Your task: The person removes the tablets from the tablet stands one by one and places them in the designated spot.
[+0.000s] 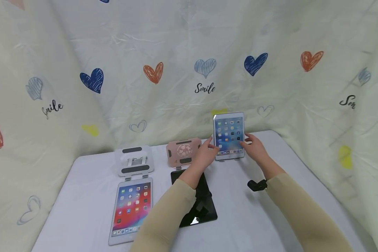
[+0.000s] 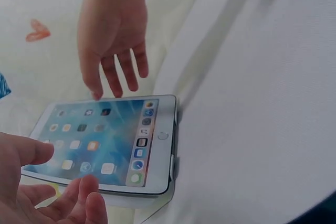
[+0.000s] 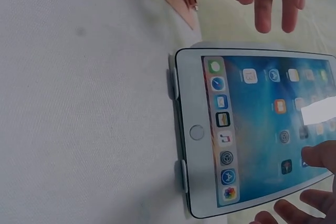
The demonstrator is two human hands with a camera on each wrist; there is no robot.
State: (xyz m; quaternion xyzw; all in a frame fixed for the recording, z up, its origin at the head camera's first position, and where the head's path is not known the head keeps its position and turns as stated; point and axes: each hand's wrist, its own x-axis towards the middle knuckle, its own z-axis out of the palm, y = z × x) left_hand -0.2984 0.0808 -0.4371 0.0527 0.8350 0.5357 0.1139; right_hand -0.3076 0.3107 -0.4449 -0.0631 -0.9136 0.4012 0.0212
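Observation:
A white tablet (image 1: 229,136) with a lit home screen leans upright at the back right of the table. Two small clips (image 3: 185,176) hold its lower edge, and a pale stand edge (image 2: 131,200) shows behind it. My left hand (image 1: 204,154) is at its left side, fingers loosely spread and thumb toward the screen. On the other side is my right hand (image 1: 254,148), its thumb over the screen's edge and its fingers apart. Neither hand visibly grips the tablet; whether a thumb touches the glass I cannot tell.
To the left, a white tablet (image 1: 132,206) lies flat before a white folding stand (image 1: 135,162). Beside it a black tablet (image 1: 204,206) lies before a pink stand (image 1: 184,150), partly hidden by my left arm. A patterned curtain (image 1: 182,42) hangs behind the white-covered table (image 1: 239,210).

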